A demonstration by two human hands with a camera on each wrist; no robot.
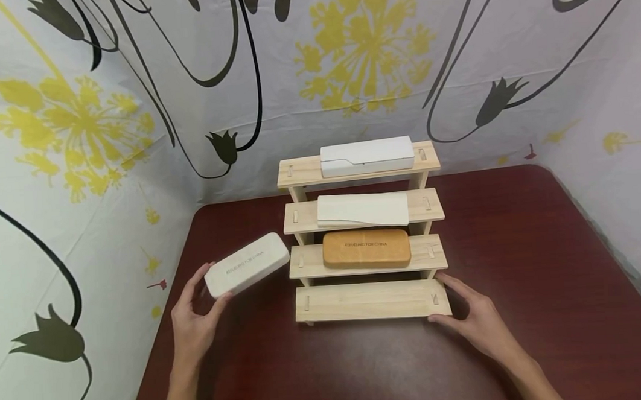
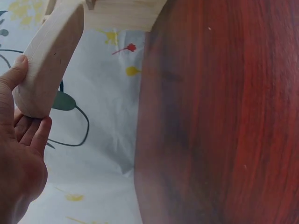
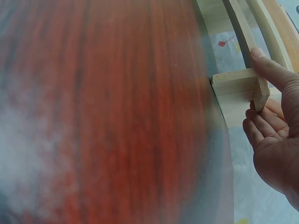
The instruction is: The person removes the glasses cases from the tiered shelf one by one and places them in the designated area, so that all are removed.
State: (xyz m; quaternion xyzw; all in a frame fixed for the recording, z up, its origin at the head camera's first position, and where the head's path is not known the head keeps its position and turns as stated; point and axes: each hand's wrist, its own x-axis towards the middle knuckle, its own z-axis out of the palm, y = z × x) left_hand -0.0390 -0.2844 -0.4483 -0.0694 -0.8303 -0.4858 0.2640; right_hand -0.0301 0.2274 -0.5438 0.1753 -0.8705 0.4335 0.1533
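In the head view my left hand (image 1: 192,329) grips a white glasses case (image 1: 248,265) by its left end, tilted and held off the table, left of a tiered wooden stand (image 1: 373,301). The left wrist view shows the thumb on one side of that case (image 2: 51,60) and the fingers at its end. My right hand (image 1: 482,327) pinches the right end of the stand's lowest shelf, which is bare. On the shelves above lie a tan glasses case (image 1: 367,257), a cream flat case (image 1: 362,210) and, on top, a white box-shaped case (image 1: 367,158).
A dark red-brown table (image 1: 373,372) lies beneath everything. Behind it and along both sides hangs a pale cloth (image 1: 271,94) printed with yellow and grey flowers, close behind the stand's top shelf.
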